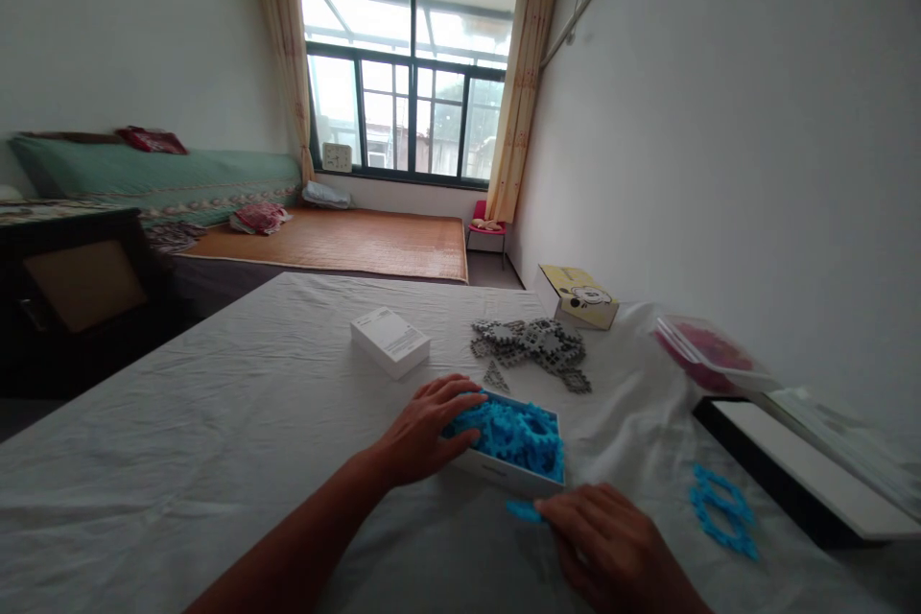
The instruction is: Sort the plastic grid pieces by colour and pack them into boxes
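Observation:
A white open box (pixel 496 472) full of blue toothed plastic pieces (pixel 514 432) stands on the cloth-covered table. My left hand (pixel 436 427) grips the left end of this box, thumb towards the near side and fingers over the far side, partly over the blue pieces. Just in front of the box, my right hand (pixel 608 537) pinches a flat blue plastic piece (pixel 525 510) between thumb and fingers. More blue pieces joined into a loop shape (pixel 721 510) lie on the cloth to the right.
Behind the box lie grey toothed pieces (pixel 547 345). A closed white box (pixel 389 342) sits left of them, a yellow carton (pixel 578 295) farther back. Along the right are a clear-lidded container (pixel 709 350) and a black-and-white box (pixel 806 470). A bed (pixel 360 245) stands beyond the table.

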A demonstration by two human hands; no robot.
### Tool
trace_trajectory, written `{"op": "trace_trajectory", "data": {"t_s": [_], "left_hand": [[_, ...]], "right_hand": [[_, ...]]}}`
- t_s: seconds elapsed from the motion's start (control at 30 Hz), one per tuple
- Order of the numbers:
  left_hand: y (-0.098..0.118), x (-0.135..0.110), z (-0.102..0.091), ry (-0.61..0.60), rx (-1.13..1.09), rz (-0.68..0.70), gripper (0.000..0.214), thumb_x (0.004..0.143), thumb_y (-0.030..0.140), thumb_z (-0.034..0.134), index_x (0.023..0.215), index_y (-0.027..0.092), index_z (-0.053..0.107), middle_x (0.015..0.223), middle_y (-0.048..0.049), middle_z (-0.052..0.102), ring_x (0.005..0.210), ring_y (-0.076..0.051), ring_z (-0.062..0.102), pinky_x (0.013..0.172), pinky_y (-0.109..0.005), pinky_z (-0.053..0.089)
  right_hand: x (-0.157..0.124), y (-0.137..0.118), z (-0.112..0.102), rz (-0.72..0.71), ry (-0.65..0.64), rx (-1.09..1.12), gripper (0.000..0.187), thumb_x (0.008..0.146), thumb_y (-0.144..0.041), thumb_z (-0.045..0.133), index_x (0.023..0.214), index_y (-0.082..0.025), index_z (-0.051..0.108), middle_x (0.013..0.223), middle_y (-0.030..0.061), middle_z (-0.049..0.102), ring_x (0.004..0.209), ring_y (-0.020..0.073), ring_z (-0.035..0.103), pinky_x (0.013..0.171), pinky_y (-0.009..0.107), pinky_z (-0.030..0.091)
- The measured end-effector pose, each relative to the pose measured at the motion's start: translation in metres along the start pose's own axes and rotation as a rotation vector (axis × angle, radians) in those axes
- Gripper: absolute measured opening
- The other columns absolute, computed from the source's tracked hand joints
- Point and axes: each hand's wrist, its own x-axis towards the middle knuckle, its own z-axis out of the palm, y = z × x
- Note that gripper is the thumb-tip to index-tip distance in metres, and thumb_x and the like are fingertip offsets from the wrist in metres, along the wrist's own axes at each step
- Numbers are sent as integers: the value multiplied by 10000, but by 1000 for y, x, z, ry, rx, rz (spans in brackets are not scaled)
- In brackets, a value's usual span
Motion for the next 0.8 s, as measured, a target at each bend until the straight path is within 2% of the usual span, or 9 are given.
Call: {"op": "trace_trajectory", "data": {"t_s": [0.07,0.13,0.3,0.43,0.63,0.8], "left_hand": [[5,0,1,-11,11,38,402,872,340,526,1269,279,500,1293,-53,537,1257,-241,400,1056,-422,319],[9,1,2,-49,14,86,387,855,355,551,1236,295,526,1271,-41,552,1246,-241,415,1069,-418,295],[9,1,-2,-61,17,89,324,808,392,610,1113,284,592,1210,-32,588,1241,-242,420,1083,-409,263],[7,1,-1,-39,7,67,328,821,378,592,1129,268,573,1227,-40,589,1251,-237,414,1073,-404,277],[9,2,5,-75,15,68,344,845,356,557,1179,274,535,1313,-38,533,1293,-236,370,1097,-433,232],[8,1,3,-23,72,43,383,850,355,548,1223,272,523,1392,-62,444,1317,-269,327,1083,-458,254]], "right_hand": [[9,11,-13,102,79,-24,312,822,-136,536,1119,-228,561,930,37,705,833,178,637,767,305,452],[17,23,-16,198,111,-71,327,839,-175,544,1160,-234,561,1003,49,696,905,200,624,804,338,436],[28,37,3,262,-75,-19,233,847,-194,544,1035,-271,657,991,33,705,944,230,603,769,360,444],[31,36,11,297,-106,166,168,852,-258,555,964,-293,675,993,20,701,948,213,593,815,364,468],[37,30,15,321,-57,366,122,835,-298,579,892,-263,681,914,41,698,889,201,607,795,342,505],[25,52,3,477,49,339,168,863,-313,534,950,-252,664,961,52,682,935,206,605,831,350,494]]}}
